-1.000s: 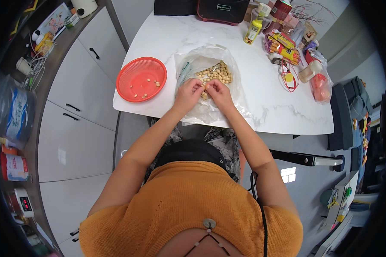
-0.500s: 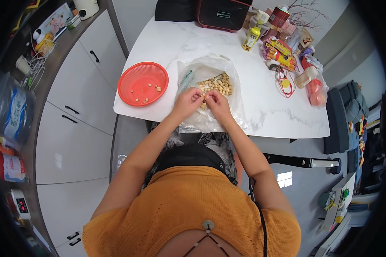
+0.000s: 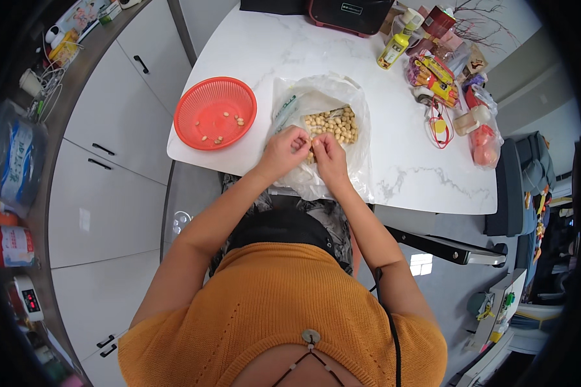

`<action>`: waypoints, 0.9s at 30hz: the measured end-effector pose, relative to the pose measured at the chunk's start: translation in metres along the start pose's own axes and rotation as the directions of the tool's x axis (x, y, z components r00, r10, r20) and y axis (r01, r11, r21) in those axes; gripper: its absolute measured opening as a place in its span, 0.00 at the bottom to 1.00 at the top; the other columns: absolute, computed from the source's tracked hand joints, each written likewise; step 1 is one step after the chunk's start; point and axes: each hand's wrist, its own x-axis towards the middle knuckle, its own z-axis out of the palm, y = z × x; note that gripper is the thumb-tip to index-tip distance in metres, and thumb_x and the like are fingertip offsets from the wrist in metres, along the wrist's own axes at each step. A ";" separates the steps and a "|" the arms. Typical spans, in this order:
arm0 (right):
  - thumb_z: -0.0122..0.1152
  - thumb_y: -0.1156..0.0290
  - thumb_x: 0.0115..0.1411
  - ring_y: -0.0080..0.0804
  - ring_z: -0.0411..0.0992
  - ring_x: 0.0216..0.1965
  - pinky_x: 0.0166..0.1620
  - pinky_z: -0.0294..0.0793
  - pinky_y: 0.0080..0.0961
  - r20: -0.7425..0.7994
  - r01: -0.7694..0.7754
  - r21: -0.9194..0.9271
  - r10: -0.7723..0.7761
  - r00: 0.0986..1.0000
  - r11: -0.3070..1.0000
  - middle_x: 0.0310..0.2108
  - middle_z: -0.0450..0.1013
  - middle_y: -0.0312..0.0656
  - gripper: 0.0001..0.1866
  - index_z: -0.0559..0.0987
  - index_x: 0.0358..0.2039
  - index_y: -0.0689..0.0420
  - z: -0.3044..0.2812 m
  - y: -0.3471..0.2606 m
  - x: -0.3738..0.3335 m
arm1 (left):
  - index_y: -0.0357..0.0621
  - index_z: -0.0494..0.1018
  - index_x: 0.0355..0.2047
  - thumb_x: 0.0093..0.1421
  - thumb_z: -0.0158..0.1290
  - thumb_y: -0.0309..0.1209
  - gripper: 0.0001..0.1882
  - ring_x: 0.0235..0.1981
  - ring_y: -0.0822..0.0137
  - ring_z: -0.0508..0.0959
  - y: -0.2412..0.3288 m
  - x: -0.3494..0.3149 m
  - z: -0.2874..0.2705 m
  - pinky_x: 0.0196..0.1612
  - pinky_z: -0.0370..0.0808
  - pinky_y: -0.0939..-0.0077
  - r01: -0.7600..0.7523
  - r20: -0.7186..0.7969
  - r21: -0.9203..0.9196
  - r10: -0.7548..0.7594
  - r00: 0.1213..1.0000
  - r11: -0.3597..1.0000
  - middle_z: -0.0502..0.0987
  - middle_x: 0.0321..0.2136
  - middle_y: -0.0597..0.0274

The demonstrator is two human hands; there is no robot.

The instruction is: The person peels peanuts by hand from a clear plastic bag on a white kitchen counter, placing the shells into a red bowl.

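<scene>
Landmark: the plastic bag (image 3: 360, 155), lying mouth open on the white desk (image 3: 426, 187). Main pile of nuts (image 3: 342, 126) (look like nuts, anyway) sits inside it, toward its far right; a few more show under the fingertips. Left hand (image 3: 281, 156) and right hand (image 3: 330, 161) are both closed to a narrow pinch, tips meeting over the bag. Can't tell what's between them: too small, mostly hidden.

Risks, my read:
- Drop: pinch is tiny, fingertips only. A hard round piece under uneven squeeze could pop out. Straight down, the bag catches it; sideways, it could roll off.
- Gap: red basket (image 3: 190, 111) is left of the bag, bare desk between. A piece let go short of the rim would land there. Pale pieces (image 3: 240, 121) in the basket are loose, so a bump could scatter them.
- Bag slip: film is thin and crumpled, near end about at the desk edge (overhang unclear, forearms near it). A wrist or forearm dragging it toward the body could pull the pile along and spill it.
- Visibility: fingers hide the near part of the pile, so mixing bits back into the bag is easy to miss.
- Minor: black cord (image 3: 394, 332), body side of the bag, hangs by the right arm; could snag.
</scene>
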 end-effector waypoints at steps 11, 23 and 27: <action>0.51 0.71 0.60 0.15 0.60 0.20 0.24 0.61 0.16 -0.016 -0.090 0.161 0.094 0.995 0.983 0.18 0.65 0.32 0.07 0.70 0.28 0.60 0.003 0.003 -0.006 | 0.36 0.70 0.29 0.48 0.53 0.19 0.06 0.26 0.75 0.75 0.006 -0.004 -0.001 0.30 0.73 0.83 -0.006 0.048 -0.018 0.007 0.999 1.000 0.73 0.26 0.61; 0.48 0.71 0.62 0.13 0.59 0.18 0.21 0.58 0.11 0.071 -0.242 0.345 0.232 0.970 0.907 0.19 0.66 0.30 0.06 0.70 0.30 0.58 -0.001 -0.011 -0.001 | 0.36 0.70 0.30 0.49 0.53 0.18 0.07 0.27 0.78 0.74 0.000 -0.005 0.000 0.30 0.73 0.85 0.059 0.038 -0.096 -0.056 0.998 0.994 0.74 0.28 0.63; 0.48 0.70 0.62 0.14 0.58 0.17 0.20 0.56 0.11 0.087 -0.267 0.402 0.253 0.963 0.876 0.21 0.67 0.32 0.06 0.70 0.31 0.58 -0.004 -0.012 -0.001 | 0.36 0.70 0.31 0.50 0.53 0.18 0.07 0.27 0.77 0.74 0.005 -0.004 -0.001 0.31 0.72 0.85 0.047 0.019 -0.070 -0.046 0.999 0.996 0.73 0.28 0.62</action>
